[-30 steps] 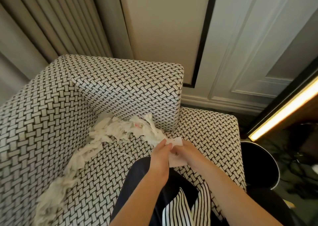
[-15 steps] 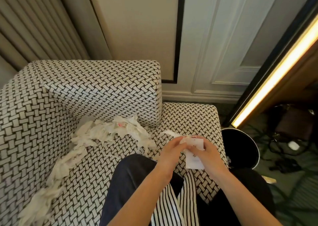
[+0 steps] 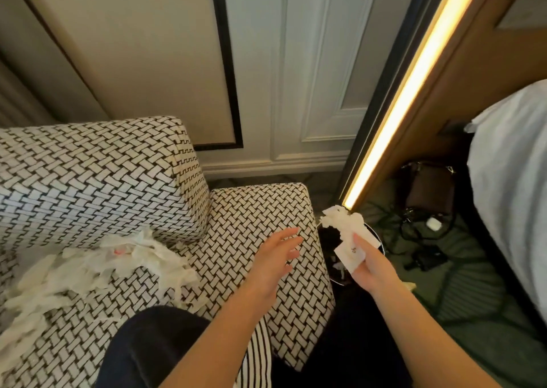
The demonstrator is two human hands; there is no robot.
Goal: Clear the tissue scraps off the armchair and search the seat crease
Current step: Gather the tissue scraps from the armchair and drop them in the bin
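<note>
A wad of tissue [image 3: 349, 234] is pinched by the right hand [image 3: 371, 265] above the black bin [image 3: 376, 234]. The left hand [image 3: 273, 259] is spread, empty, over the armchair [image 3: 254, 210], where tissue scraps [image 3: 97, 265] are strewn.

Armchair [image 3: 251, 210], black-and-white weave. Tissue scraps [image 3: 118, 260] lie strewn on the seat along the back crease, left of the left hand [image 3: 275, 257]. A trousered knee [image 3: 154, 343] rests below that hand.

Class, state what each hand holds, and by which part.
The right hand pinches a tissue wad by its lower end; the left hand holds nothing.
</note>
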